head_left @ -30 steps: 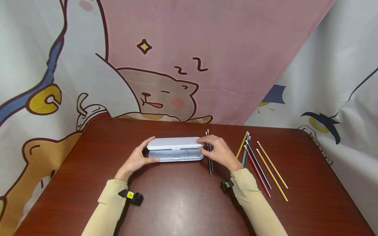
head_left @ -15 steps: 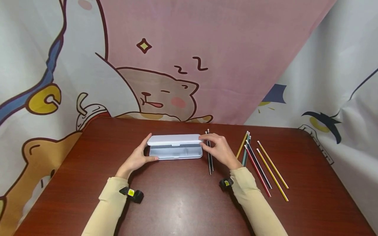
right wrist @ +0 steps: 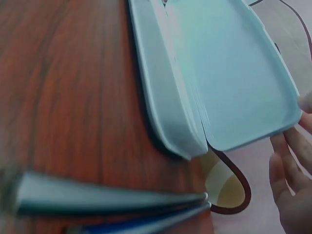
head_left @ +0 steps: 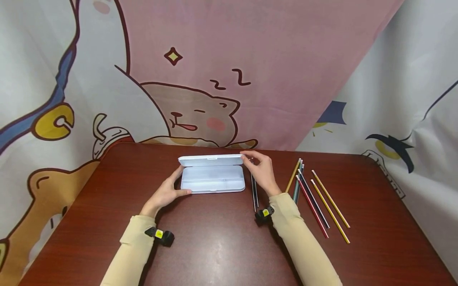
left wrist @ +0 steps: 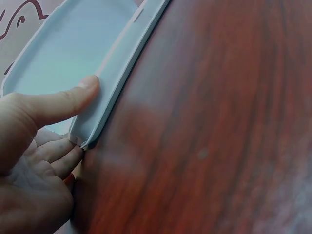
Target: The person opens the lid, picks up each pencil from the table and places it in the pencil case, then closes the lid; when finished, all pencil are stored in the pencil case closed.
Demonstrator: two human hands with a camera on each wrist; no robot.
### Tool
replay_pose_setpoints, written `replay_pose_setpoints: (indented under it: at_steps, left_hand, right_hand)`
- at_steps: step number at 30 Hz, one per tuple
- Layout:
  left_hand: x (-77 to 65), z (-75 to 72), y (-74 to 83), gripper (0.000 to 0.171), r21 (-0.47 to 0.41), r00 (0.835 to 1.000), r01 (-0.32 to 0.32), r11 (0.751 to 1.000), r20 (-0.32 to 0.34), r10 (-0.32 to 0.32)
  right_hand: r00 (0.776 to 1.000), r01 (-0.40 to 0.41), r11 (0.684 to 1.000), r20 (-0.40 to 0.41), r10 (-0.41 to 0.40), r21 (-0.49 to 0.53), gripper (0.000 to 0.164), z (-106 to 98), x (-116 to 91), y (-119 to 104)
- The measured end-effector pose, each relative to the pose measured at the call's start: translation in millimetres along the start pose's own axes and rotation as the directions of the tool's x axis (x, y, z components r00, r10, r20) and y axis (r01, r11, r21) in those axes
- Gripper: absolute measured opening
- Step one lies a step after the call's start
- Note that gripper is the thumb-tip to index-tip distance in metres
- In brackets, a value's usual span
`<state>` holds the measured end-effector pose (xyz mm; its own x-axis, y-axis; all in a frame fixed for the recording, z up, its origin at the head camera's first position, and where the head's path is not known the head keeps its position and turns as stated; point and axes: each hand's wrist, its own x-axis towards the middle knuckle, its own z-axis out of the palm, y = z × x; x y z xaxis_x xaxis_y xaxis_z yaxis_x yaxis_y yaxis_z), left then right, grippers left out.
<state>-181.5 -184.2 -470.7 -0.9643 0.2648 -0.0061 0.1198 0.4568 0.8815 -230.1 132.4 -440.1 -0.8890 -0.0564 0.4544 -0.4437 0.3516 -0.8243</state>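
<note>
A pale blue-white pencil case (head_left: 213, 192) lies on the table with its hinged lid (head_left: 211, 161) raised, showing a long compartment and a divider. My left hand (head_left: 163, 195) grips its left end; in the left wrist view the thumb (left wrist: 80, 95) presses on the front wall and the other fingers lie around the end. At the other side, my right hand (head_left: 262, 172) pinches the right edge of the lid, also seen in the right wrist view. Two dark pencils (head_left: 254, 194) lie beside the case, partly hidden under the right hand.
Farther right lie several pencils, among them a red pencil (head_left: 313, 208), a dark blue pencil (head_left: 318, 204) and a yellow pencil (head_left: 330, 212). The brown table (head_left: 214, 246) ends at the back against a cartoon-printed cloth (head_left: 268, 79).
The lid has swung up and back from nearly closed to standing widely raised. My right hand has moved away from me with the lid's edge; my left hand stays at the case's left end.
</note>
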Motion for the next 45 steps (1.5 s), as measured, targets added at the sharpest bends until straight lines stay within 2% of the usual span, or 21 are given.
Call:
replay_pose_setpoints:
  at_steps: [6,13,26,37,45]
  left_hand:
    - [0.6,0.1,-0.8,0.098,0.000,1.000,0.024,1.000,-0.003,-0.024]
    - [1.2,0.7,-2.8,0.096,0.019,1.000,0.005,1.000,-0.003,-0.005]
    - [-0.4,1.7,-0.9,0.094,0.012,1.000,0.014,1.000,-0.017,-0.013]
    - [-1.2,1.5,-5.5,0.093,0.007,1.000,0.010,1.000,-0.002,-0.010]
    - [-1.4,0.4,-1.8,0.092,0.027,0.999,0.034,0.999,0.014,-0.034]
  right_hand:
    - [0.998,-0.037,0.999,-0.045,0.037,0.014,0.018,8.1,15.1,0.1]
    - [0.996,-0.079,0.997,-0.038,0.079,-0.021,0.020,7.4,26.8,-0.7]
    - [0.979,-0.203,0.979,0.012,0.203,-0.001,0.022,0.2,25.1,-3.7]
    - [0.968,-0.250,0.968,0.015,0.250,-0.004,0.024,-1.8,25.4,-1.6]
    - [0.959,-0.284,0.958,0.000,0.284,-0.037,0.023,3.1,36.5,0.4]
